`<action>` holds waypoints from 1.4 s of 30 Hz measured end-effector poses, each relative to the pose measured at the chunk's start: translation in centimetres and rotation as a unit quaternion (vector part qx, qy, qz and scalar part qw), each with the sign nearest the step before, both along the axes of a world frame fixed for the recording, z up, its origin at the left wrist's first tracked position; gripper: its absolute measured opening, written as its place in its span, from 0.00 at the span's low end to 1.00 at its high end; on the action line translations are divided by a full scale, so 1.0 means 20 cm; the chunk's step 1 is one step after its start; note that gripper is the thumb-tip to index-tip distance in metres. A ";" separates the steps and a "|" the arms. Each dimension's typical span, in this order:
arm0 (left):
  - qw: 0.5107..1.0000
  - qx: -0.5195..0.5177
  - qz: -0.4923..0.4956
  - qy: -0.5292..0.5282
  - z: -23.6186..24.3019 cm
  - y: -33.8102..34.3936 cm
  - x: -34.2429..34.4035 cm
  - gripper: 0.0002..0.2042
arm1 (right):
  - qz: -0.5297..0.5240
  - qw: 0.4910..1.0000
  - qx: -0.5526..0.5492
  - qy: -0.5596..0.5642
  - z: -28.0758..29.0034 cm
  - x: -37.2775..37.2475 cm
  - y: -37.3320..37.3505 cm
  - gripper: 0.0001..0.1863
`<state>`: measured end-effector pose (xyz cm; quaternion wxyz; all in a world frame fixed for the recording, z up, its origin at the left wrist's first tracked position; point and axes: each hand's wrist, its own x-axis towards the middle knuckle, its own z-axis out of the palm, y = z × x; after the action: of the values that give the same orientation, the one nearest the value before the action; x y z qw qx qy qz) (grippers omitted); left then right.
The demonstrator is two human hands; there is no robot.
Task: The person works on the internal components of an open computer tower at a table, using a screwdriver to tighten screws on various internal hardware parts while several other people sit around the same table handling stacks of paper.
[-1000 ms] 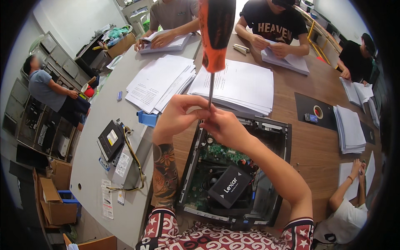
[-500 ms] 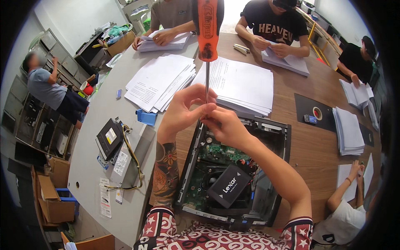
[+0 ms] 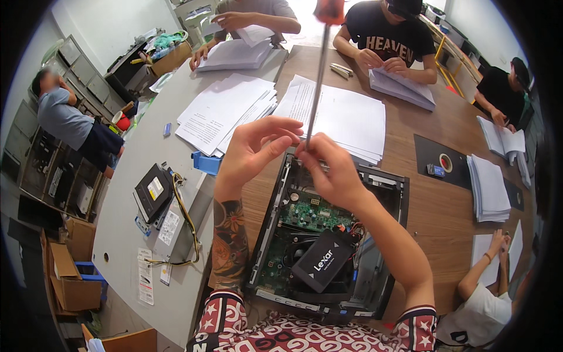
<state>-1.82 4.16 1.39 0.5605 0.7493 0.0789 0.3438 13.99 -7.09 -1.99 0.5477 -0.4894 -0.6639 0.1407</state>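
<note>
A screwdriver with a red-orange handle and a long metal shaft point(image 3: 319, 79) stands nearly upright, handle uppermost and partly cut off by the upper edge. The fingers of my right hand point(image 3: 331, 170) pinch it near its lower end, hiding the tip. Just left of the shaft is my left hand point(image 3: 255, 152), its thumb and fingers apart and nothing seen in it. Both hands hover over the far side of an opened desktop computer case point(image 3: 402, 214). Inside lie a green circuit board point(image 3: 308, 216) and, slanted across the near part, a black solid-state drive point(image 3: 322, 261).
Left of the case lie a metal power supply point(image 3: 179, 226), a black optical drive point(image 3: 153, 190) and a blue plastic part point(image 3: 206, 163). Paper stacks point(image 3: 226, 108) spread beyond the case. Several people handle papers around the table; a tape roll point(image 3: 446, 162) rests on a black panel.
The screwdriver has tilted rightward at the top, and its handle has risen mostly out of view. My right hand has moved slightly right; my left hand has come away from the shaft.
</note>
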 end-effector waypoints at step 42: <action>0.992 0.025 0.024 0.124 -0.06 0.15 -0.12 0.11 | -0.002 0.970 0.131 0.205 0.04 0.09 0.01 0.03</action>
<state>-4.23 7.20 0.12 0.5188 0.7979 0.1567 0.2637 15.84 -6.94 -1.20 0.7315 -0.3752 -0.5494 0.1491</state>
